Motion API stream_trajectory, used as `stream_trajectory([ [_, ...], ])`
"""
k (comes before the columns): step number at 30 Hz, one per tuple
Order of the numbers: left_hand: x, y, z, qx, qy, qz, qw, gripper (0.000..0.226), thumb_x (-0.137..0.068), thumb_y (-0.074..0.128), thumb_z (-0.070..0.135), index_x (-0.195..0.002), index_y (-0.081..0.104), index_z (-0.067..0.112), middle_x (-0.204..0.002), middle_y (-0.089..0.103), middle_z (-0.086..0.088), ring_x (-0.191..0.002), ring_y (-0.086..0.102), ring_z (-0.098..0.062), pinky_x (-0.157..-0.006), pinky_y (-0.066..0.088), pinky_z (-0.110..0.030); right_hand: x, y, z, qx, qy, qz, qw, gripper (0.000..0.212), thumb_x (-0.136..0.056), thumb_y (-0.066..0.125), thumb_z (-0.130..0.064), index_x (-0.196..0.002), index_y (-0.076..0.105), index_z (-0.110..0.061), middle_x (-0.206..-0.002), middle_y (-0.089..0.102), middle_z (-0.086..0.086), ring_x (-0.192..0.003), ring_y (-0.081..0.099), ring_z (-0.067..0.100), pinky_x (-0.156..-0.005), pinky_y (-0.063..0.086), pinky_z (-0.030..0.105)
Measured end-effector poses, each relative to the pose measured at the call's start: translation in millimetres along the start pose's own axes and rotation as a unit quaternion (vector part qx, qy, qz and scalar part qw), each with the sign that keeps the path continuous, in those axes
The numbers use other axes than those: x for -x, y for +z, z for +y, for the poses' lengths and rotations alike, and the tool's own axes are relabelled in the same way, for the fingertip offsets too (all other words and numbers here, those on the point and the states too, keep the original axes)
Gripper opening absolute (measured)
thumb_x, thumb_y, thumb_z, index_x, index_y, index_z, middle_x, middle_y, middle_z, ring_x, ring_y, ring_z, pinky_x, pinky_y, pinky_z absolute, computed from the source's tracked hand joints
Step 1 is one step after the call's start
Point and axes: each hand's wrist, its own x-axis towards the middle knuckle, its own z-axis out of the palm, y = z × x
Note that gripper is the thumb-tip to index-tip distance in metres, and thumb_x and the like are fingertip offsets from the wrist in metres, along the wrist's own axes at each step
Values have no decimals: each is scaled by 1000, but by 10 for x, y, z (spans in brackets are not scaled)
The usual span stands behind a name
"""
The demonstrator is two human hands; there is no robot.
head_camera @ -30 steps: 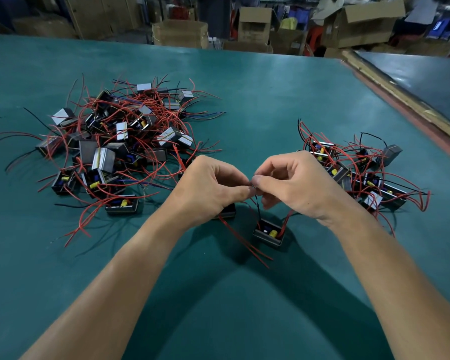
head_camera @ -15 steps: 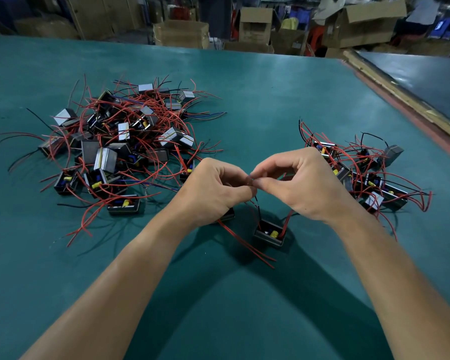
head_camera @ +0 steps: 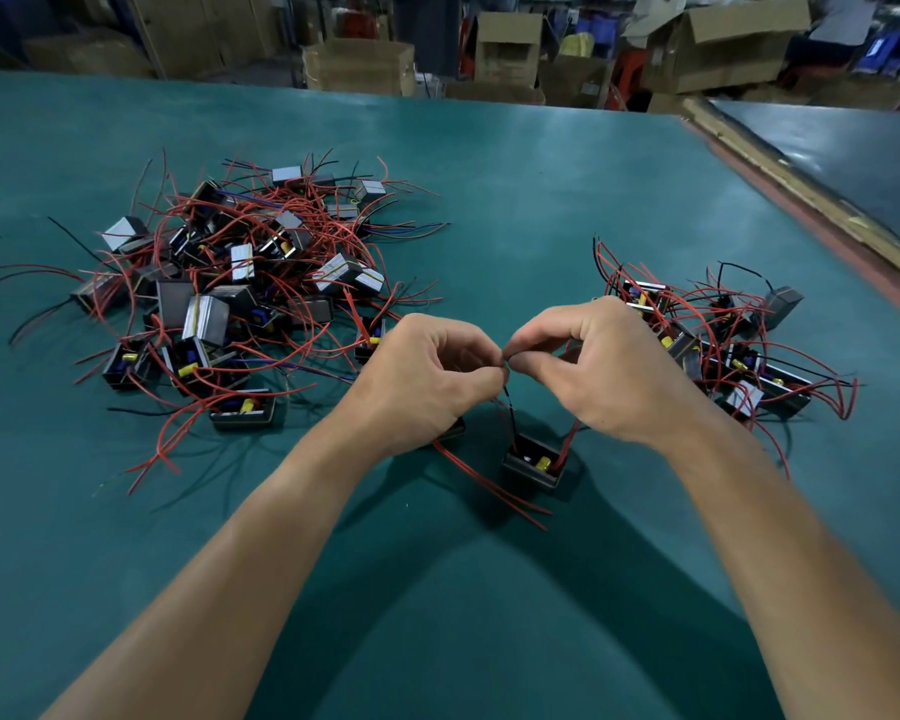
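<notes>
My left hand (head_camera: pixel 422 379) and my right hand (head_camera: pixel 598 366) meet fingertip to fingertip above the green table (head_camera: pixel 515 210). Both pinch the thin wire ends (head_camera: pixel 505 363) between thumb and forefinger. A black wire (head_camera: pixel 510 415) runs down from the pinch to a small black box module (head_camera: pixel 536 465) with a yellow part inside, standing on the table below my hands. A second small module (head_camera: pixel 450 431) lies partly hidden under my left hand, with red wires (head_camera: pixel 489 485) trailing toward me.
A large heap of black modules with red wires (head_camera: pixel 230 293) lies at the left. A smaller heap (head_camera: pixel 718 350) lies at the right, close behind my right hand. The table's wooden edge (head_camera: pixel 801 200) runs along the right. Cardboard boxes (head_camera: pixel 359 65) stand beyond the far edge.
Both hands have stayed together at the pinch and shifted slightly; the fingers work the wire ends. The module below has not moved.
</notes>
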Motion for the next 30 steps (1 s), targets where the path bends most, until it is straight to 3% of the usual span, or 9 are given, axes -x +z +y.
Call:
stream_trajectory([
  [5,-3,-18,6,-1,4,7,1000,16,-85,69,7,-71,73,15,-60,65,3,-54,48,-7,-54,39,-22,-7,20,-5,-23,26,-24,999,19,-87,71,-13,-76,72,-29,-65,66,-23,-61,59,-4,-62,41,8],
  [8,-5,-33,-3,-13,-6,9,1000,15,-85,71,11,-73,75,17,-64,70,-4,-57,52,-9,-56,41,-23,-5,8,-13,-24,23,-35,999,17,-87,71,-12,-77,73,-26,-63,66,-24,-59,59,-4,-61,42,8],
  [14,-12,-70,-24,24,-32,8,999,10,-87,72,14,-79,78,15,-69,74,3,-59,59,-4,-62,48,-16,5,-30,-4,-16,-1,3,1000,10,-84,76,-14,-78,77,-22,-72,73,-13,-68,67,3,-68,51,16],
  [19,-11,-55,-18,35,-45,-3,998,12,-89,70,14,-81,78,14,-69,74,5,-56,53,-3,-55,45,-12,16,5,-27,-27,-22,48,998,11,-82,76,-13,-75,76,-23,-70,72,-11,-64,66,4,-63,48,12],
  [22,-19,-49,-34,24,-48,-7,999,16,-90,70,19,-77,78,20,-68,74,7,-59,51,-6,-58,45,-19,15,11,-29,-25,-25,58,998,12,-81,77,-13,-74,76,-23,-68,72,-9,-63,66,6,-62,47,12],
  [25,-22,-49,-52,22,-52,-20,998,16,-90,69,24,-78,80,22,-74,74,-10,-65,48,-14,-65,43,-30,15,12,-29,-8,-38,50,998,15,-81,77,-12,-74,75,-25,-70,71,-10,-66,66,7,-63,46,12],
  [27,-20,-57,-57,18,-58,-29,998,17,-90,66,19,-82,80,26,-76,74,-10,-68,48,-16,-65,44,-35,15,16,-25,4,-40,46,998,15,-81,77,-12,-75,75,-26,-70,70,-13,-67,65,7,-63,44,11],
  [30,-12,-67,-48,26,-70,-29,997,27,-87,60,4,-87,80,22,-73,75,3,-60,52,-8,-55,41,-18,17,10,-18,13,-41,48,998,16,-81,77,-14,-75,75,-28,-69,68,-16,-67,65,6,-63,42,10],
])
